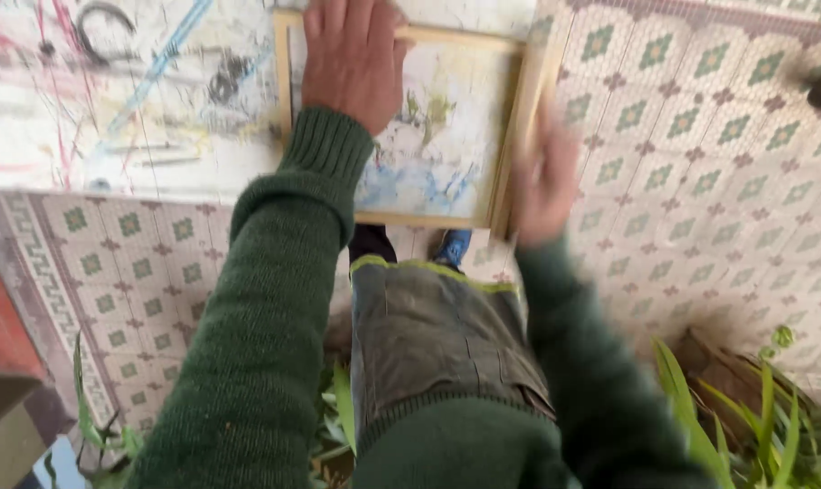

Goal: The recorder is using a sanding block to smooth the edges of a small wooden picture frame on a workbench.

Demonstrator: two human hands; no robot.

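**Framed painting steadied at the tabletop edge**

Paint-streaked white tabletop [111,109] fills the upper left, with patterned floor tiles [700,136] beyond and below. One wooden-framed painting [428,136] lies flat at the tabletop's near corner. The left hand [351,59] rests on it palm down, fingers spread and flat, pinning rather than gripping. The right hand [546,181], blurred, is at the frame's right rail; whether it has closed on the rail I cannot tell. Holding well here likely means even downward pressure and keeping the frame square on the edge. Counted: one frame, two hands, two green sleeves, one blue shoe [453,246], leafy plants [763,417] on both sides.
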